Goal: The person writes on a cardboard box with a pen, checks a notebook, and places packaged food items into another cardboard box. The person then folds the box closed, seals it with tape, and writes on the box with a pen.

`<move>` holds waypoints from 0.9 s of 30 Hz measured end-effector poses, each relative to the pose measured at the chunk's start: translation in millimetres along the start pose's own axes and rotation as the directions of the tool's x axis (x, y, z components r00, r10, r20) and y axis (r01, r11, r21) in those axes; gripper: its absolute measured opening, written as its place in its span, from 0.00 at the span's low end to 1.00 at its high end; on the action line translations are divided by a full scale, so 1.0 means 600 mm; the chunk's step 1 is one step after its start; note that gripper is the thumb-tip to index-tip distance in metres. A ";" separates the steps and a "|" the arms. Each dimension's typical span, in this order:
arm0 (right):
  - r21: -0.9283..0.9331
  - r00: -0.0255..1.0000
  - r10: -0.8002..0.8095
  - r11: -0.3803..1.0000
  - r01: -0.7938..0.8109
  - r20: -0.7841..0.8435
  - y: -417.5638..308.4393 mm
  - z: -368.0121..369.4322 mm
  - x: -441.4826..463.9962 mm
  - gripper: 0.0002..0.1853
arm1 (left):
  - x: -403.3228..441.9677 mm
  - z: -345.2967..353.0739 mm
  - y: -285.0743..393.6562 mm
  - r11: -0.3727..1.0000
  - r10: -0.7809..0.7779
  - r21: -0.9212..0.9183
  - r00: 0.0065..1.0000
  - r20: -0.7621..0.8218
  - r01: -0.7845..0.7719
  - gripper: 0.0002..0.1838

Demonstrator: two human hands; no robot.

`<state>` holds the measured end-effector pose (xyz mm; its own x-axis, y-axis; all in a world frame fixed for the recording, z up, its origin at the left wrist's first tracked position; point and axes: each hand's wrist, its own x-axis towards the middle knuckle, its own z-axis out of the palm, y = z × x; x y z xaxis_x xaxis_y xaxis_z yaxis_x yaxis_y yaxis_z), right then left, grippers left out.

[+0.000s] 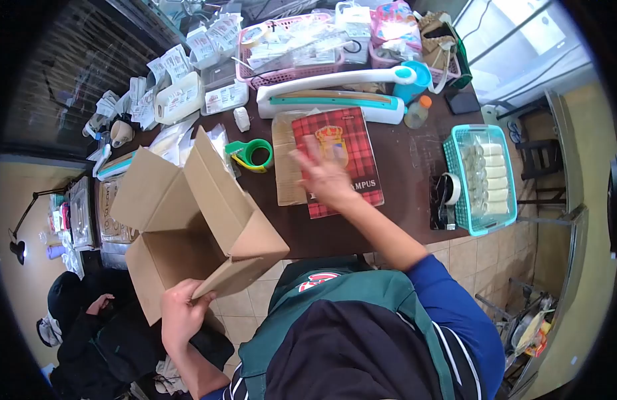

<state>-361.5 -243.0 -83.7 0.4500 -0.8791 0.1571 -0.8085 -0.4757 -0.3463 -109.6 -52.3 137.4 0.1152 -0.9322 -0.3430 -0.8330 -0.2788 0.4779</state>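
So we've got an open box (145, 280) tipped at an angle by the near left edge of the table (402, 160), part of it hanging over, and our left hand (182, 310) has its thumb and fingers clamped on just one flap (238, 270). That's the weak spot, we reckon: if the flap bends or creases, the box could swing or drop off the edge. Another loose flap leans close to the green dispenser (249, 148), so a careless turn could knock it. Our right hand (328, 180) is at the red plaid book (362, 157), fingers a bit apart (they're blurry, so we can't tell if they're pressing or just over it). The book lies askew, overlapping the cardboard (288, 160), so a sideways shove could slide one off the other.
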 end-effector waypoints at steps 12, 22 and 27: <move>-0.214 0.957 -0.068 0.968 0.132 0.283 0.034 0.033 -0.045 0.31 | -0.028 0.063 -0.013 0.941 0.310 0.079 0.931 0.191 -0.330 0.09; -0.176 0.905 0.349 0.902 -0.395 -0.243 0.097 -0.027 -0.133 0.39 | 0.007 0.181 -0.030 0.828 0.498 0.232 0.860 0.112 -0.510 0.08; 0.253 0.596 0.798 0.598 -0.761 -0.095 0.183 -0.051 -0.192 0.49 | 0.014 0.197 -0.035 0.818 0.511 0.266 0.856 0.073 -0.511 0.08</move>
<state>-513.8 -195.0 -111.3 -0.4131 -0.9058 -0.0945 -0.7298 0.3914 -0.5606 -155.2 -26.9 29.3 -0.3668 -0.9240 -0.1085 -0.8837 0.3096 0.3509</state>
